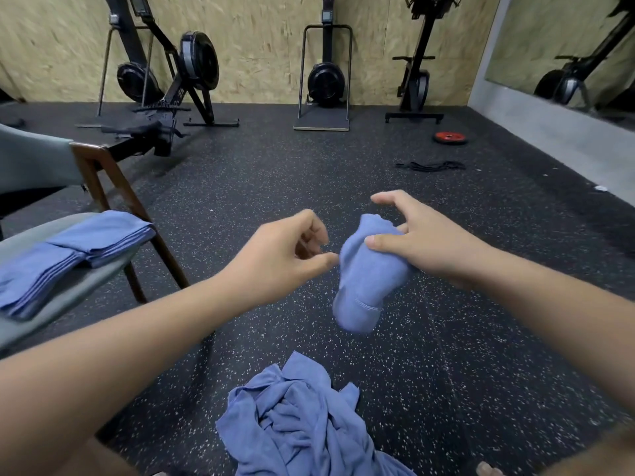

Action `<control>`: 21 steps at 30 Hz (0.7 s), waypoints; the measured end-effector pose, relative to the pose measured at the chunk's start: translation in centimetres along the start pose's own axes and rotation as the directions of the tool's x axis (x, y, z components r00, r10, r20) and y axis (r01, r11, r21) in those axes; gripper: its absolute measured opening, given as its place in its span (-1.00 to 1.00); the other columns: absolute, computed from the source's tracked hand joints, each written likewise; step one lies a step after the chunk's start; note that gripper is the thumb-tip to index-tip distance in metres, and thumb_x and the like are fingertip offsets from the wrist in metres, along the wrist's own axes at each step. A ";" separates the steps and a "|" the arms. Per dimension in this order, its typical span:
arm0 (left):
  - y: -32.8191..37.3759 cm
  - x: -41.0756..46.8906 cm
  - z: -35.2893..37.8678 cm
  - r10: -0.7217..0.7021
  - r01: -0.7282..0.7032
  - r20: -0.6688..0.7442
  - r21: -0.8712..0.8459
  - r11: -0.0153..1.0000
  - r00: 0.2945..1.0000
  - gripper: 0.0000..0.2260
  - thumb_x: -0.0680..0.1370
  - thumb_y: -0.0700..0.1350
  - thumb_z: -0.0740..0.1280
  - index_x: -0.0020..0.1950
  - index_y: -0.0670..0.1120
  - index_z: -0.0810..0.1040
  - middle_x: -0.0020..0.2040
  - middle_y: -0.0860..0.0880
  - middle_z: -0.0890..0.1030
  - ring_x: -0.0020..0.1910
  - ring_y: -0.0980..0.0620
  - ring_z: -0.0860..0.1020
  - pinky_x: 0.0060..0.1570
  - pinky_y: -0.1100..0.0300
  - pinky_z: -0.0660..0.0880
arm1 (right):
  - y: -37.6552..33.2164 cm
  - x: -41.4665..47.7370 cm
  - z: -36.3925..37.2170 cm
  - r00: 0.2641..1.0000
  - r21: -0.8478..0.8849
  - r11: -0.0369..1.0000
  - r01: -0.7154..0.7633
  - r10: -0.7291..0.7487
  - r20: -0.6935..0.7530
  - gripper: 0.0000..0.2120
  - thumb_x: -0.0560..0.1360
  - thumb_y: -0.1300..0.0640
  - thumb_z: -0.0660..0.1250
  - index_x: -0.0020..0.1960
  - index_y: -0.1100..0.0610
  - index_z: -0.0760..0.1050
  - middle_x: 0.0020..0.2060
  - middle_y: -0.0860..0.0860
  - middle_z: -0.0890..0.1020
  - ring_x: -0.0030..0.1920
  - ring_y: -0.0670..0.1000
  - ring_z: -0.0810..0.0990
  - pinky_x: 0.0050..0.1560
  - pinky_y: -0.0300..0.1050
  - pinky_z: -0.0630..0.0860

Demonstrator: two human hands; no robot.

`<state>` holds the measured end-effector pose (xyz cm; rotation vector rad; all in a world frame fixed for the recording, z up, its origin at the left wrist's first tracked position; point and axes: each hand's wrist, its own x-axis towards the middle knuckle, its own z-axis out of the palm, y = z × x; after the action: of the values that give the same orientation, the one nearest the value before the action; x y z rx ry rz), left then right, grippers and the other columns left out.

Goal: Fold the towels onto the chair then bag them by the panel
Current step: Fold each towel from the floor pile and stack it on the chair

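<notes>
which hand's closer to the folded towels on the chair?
Left. The left hand hangs right of the folded towels; the right hand is farther right, gripping a hanging towel.

Bare left hand [285, 250] and right hand [424, 243], forearms uncovered to the frame's edge, bare toes [488, 470] below

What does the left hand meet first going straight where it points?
The bunched blue towel gripped by the right hand. The thumb of the left hand points at its left edge, almost touching; from one view, depth is unclear.
</notes>
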<state>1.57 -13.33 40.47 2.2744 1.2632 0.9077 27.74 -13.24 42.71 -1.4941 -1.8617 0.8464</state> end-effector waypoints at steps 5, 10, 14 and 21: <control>2.7 -1.2 3.2 0.165 -0.167 0.019 0.108 0.980 0.986 -0.61 0.45 0.25 0.55 -0.01 0.10 0.43 -0.05 0.13 0.51 -0.12 0.10 0.54 -0.09 0.10 0.52 | 0.4 0.6 0.6 0.998 0.118 0.993 -0.021 0.028 -0.058 -0.51 0.54 0.03 0.50 0.39 -0.31 0.48 0.08 -0.09 0.66 0.11 0.03 0.68 0.17 0.07 0.61; 2.0 -0.8 4.3 0.153 -0.148 -0.001 0.248 0.957 0.988 -0.65 0.43 0.20 0.46 -0.03 0.07 0.37 -0.08 0.09 0.44 -0.19 0.01 0.46 -0.21 0.03 0.45 | 0.4 0.6 0.7 0.992 0.164 0.986 0.042 -0.022 -0.121 -0.70 0.55 0.14 0.50 0.23 -0.14 0.65 0.02 -0.10 0.72 -0.02 -0.08 0.70 0.04 -0.04 0.62; 0.6 -0.4 3.8 0.080 -0.091 0.050 0.278 0.956 0.996 -0.69 0.42 0.07 0.50 -0.08 0.07 0.37 -0.13 0.09 0.46 -0.18 -0.02 0.50 -0.20 -0.02 0.49 | 0.8 0.7 -0.3 0.982 0.162 0.985 0.053 -0.022 -0.190 -0.82 0.56 0.14 0.51 0.11 -0.08 0.71 -0.04 -0.09 0.74 -0.08 -0.10 0.66 -0.01 -0.10 0.56; 1.6 -1.1 3.1 0.115 -0.129 0.077 0.224 0.966 0.990 -0.47 0.41 0.30 0.54 0.22 0.13 0.41 0.12 0.16 0.46 0.09 0.08 0.49 0.04 0.13 0.46 | 1.0 0.6 0.6 0.986 0.191 0.980 -0.054 0.083 -0.145 -0.96 0.55 0.13 0.52 -0.01 0.01 0.74 -0.05 0.02 0.76 -0.12 -0.02 0.69 -0.17 -0.11 0.60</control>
<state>4.30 -15.14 38.79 2.5634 1.2683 0.7565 27.70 -12.57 41.61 -1.4695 -1.5829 0.8862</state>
